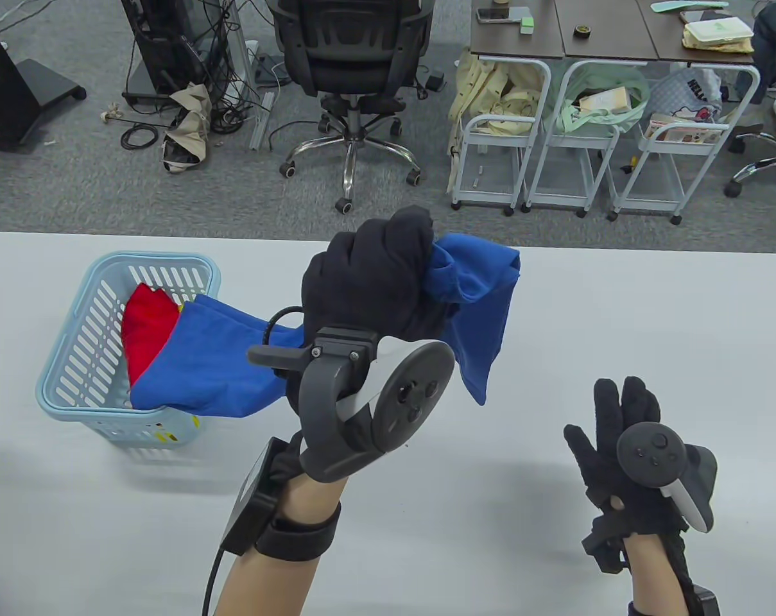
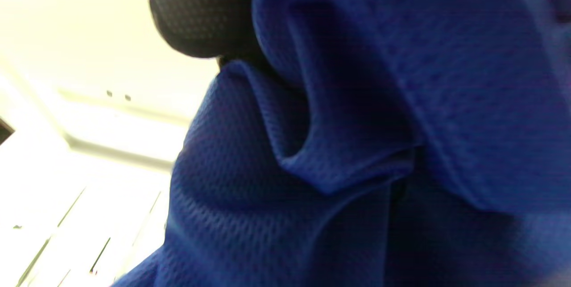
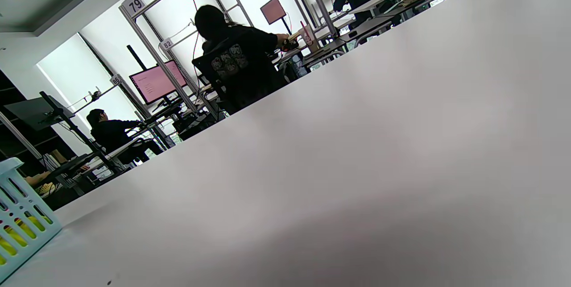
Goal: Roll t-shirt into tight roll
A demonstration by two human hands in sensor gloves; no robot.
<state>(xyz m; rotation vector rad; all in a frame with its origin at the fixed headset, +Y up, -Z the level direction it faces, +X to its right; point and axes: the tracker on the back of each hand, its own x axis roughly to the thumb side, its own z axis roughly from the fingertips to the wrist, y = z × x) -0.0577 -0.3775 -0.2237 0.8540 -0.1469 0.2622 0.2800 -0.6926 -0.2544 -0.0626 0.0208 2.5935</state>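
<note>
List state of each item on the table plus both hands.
blue t-shirt: bunched, lifted, one end trailing into the basket
left hand: raised, grip closed on the blue t-shirt
right hand: fingers straight, holding nothing, low over the table
basket: upright on the table, holds clothes
red garment: in the basket, partly under the blue t-shirt

The left hand (image 1: 368,282) covers the part of the blue t-shirt (image 1: 221,366) that it grips, so the fingers under the cloth cannot be seen. The shirt's lower end is hidden inside the basket (image 1: 79,359), over a red cloth (image 1: 145,333) seen only partly. The left wrist view is blurred blue folds. The right hand (image 1: 625,443) does not appear in its own wrist view.
</note>
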